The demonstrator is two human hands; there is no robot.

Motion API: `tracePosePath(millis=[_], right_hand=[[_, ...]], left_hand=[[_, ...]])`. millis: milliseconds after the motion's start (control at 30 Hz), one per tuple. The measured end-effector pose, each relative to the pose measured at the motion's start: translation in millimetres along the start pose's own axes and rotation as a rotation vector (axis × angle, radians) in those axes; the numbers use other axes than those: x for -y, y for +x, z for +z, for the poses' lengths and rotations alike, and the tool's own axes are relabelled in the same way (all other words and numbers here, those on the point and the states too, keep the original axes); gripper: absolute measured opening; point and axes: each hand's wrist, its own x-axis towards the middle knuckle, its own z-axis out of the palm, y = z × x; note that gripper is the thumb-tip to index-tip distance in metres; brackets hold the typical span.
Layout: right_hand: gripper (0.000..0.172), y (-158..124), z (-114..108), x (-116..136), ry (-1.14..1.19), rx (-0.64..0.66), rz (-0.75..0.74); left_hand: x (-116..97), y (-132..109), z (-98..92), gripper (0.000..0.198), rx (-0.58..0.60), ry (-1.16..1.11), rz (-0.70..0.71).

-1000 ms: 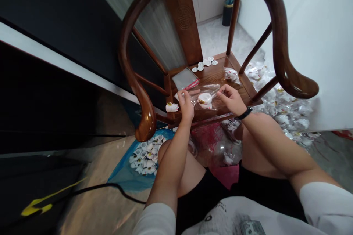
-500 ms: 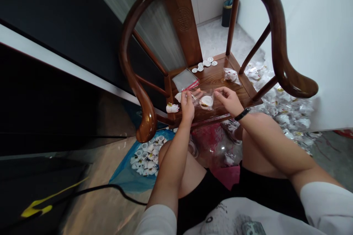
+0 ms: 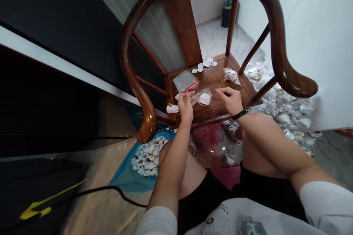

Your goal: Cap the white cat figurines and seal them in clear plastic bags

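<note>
Over the front of the wooden chair seat, my left hand is closed on a clear plastic bag. A small white figurine lies inside that bag. My right hand is just right of the bag, thumb and forefinger pinched together; whether anything thin is between them I cannot make out. Left of my left hand sits another white figurine with gold and red marks. A further white piece is partly hidden behind the left fingers. Behind them lies a stack of flat clear bags with red edges.
Several white discs lie at the seat's back, and a bagged figurine at its right. A curved armrest surrounds the seat. Many bagged figurines are piled on the right floor; loose ones lie on blue plastic at left.
The bag with the figurine has swung slightly left and turned. My right fingertips, earlier at the bag's right edge, are now a little apart from it.
</note>
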Motion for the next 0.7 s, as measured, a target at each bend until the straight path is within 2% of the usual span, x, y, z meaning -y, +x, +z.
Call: tracePosePath(millis=[200, 433, 567, 700], right_hand=[[0.027, 0.0, 2.9, -2.1, -0.056, 0.222, 0.068], [0.031, -8.6, 7.3, 9.1, -0.035, 0.348, 0.007], [0.037, -5.2, 7.6, 7.0, -0.017, 0.338, -0.004], [0.039, -2.1, 7.8, 3.4, 0.085, 0.184, 0.045]], left_hand=[[-2.3, -1.9, -1.1, 0.050, -0.039, 0.025, -0.015], [-2.9, -3.7, 0.5, 0.047, -0.058, 0.024, -0.034], [-5.7, -3.1, 0.0, 0.046, -0.057, 0.050, -0.031], [-8.7, -1.4, -3.3, 0.044, -0.069, 0.063, -0.009]])
